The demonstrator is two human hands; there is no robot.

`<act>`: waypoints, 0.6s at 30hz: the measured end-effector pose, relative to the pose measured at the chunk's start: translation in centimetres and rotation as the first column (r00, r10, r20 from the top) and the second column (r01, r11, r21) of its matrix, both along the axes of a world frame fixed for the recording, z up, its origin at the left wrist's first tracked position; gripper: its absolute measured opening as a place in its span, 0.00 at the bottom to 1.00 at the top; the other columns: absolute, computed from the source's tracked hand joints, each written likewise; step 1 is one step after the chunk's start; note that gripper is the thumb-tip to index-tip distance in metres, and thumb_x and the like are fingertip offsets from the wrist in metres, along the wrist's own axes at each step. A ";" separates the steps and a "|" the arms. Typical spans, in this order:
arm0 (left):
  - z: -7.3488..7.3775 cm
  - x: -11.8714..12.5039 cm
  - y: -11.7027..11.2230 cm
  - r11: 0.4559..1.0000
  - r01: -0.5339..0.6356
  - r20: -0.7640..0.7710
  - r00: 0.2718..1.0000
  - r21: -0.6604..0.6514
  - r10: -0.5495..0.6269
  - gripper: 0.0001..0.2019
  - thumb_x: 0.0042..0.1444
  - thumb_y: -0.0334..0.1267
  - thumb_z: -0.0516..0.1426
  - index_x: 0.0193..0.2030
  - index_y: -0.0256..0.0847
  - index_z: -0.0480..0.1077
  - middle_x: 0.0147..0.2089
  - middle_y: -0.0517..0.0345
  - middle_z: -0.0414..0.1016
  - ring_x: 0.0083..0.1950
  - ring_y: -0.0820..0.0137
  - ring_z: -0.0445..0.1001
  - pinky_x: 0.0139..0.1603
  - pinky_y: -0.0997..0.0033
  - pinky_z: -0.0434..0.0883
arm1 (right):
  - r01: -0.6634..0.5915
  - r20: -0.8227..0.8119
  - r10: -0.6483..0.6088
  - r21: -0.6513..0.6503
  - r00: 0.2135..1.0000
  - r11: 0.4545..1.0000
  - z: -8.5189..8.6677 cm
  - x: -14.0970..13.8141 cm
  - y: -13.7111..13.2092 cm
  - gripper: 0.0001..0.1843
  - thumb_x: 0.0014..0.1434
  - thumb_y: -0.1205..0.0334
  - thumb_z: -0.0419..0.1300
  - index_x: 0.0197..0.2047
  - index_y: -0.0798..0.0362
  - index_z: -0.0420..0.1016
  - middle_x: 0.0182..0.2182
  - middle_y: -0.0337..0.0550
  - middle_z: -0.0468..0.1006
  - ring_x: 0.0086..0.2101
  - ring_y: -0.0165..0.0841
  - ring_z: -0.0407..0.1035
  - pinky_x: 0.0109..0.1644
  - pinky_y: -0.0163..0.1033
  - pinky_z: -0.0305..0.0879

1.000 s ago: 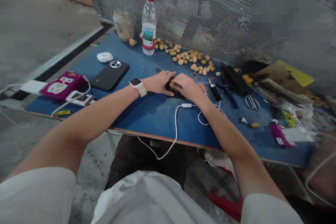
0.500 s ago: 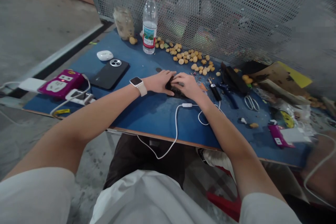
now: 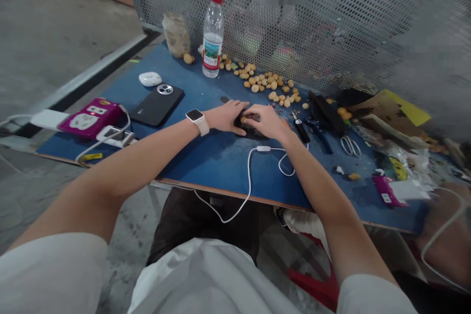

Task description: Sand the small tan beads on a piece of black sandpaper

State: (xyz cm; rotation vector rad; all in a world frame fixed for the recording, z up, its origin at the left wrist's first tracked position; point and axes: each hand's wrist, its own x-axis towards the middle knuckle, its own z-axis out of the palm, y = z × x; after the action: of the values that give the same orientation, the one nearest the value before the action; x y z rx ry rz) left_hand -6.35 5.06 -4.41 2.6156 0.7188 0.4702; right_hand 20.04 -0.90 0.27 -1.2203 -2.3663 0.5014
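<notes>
On the blue table, my left hand (image 3: 231, 116) lies with fingers stretched out and thumb apart, at the left edge of a dark, flat-looking thing (image 3: 250, 133) that both hands partly cover. My right hand (image 3: 265, 120) bends over the same dark thing, with thumb and fingers pinched together. A small yellowish round thing (image 3: 243, 118) shows at these fingertips; its kind is hard to make out. Just right of my right hand lies a black-handled pen-like tool (image 3: 300, 128) with a metal tip. A white cord (image 3: 250, 171) with an inline switch (image 3: 263, 148) runs below my hands.
Many tan round nut-like balls (image 3: 272, 81) lie along the mesh panel (image 3: 312, 24). A water bottle (image 3: 212, 41), phone (image 3: 158, 105), white case (image 3: 150, 79) and purple power strip (image 3: 90, 117) stand left. Pliers (image 3: 322, 138), scissors (image 3: 350, 146) and packaging lie right.
My right fingers have shifted slightly, and the small yellowish thing now shows at their tips. My left hand stays nearly in place. The view has tilted a little.
</notes>
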 end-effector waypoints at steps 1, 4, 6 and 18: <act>0.1 0.1 -0.1 1.000 -0.007 -0.003 1.000 -0.003 0.007 0.66 0.66 0.79 0.71 0.96 0.33 0.62 0.93 0.18 0.71 0.91 0.26 0.73 0.93 0.31 0.68 | 0.001 0.030 -0.001 -0.009 1.000 1.000 0.3 -0.1 0.3 0.12 0.79 0.56 0.75 0.58 0.48 0.99 0.51 0.52 0.97 0.45 0.49 0.86 0.58 0.56 0.82; 0.3 0.2 -0.3 1.000 -0.019 -0.012 1.000 -0.006 0.019 0.67 0.66 0.78 0.70 0.96 0.32 0.60 0.94 0.17 0.70 0.92 0.25 0.71 0.93 0.30 0.67 | -0.013 0.100 0.014 -0.012 0.995 1.000 0.7 -0.3 0.7 0.09 0.78 0.57 0.75 0.53 0.47 0.99 0.45 0.49 0.96 0.44 0.48 0.85 0.57 0.54 0.80; 0.2 0.2 -0.3 1.000 -0.009 -0.021 1.000 -0.007 0.009 0.67 0.66 0.79 0.70 0.96 0.31 0.60 0.95 0.17 0.68 0.93 0.25 0.70 0.94 0.30 0.66 | -0.040 0.098 0.040 -0.004 0.994 0.999 0.7 -0.6 0.4 0.10 0.77 0.60 0.74 0.56 0.46 1.00 0.48 0.50 0.97 0.47 0.50 0.86 0.59 0.55 0.81; -0.1 -0.1 0.0 1.000 0.017 0.005 1.000 0.005 -0.017 0.66 0.70 0.79 0.68 0.98 0.34 0.58 0.93 0.21 0.71 0.92 0.27 0.71 0.92 0.33 0.67 | -0.077 -0.035 0.078 0.020 0.996 0.997 -0.2 -0.5 -1.5 0.11 0.78 0.58 0.78 0.58 0.48 1.00 0.54 0.54 0.96 0.45 0.48 0.87 0.60 0.56 0.85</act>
State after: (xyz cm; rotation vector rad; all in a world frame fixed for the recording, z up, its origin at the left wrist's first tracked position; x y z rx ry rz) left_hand -6.40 5.10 -4.50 2.6226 0.6945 0.4739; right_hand 19.53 -2.40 0.05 -1.1059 -2.3895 0.5207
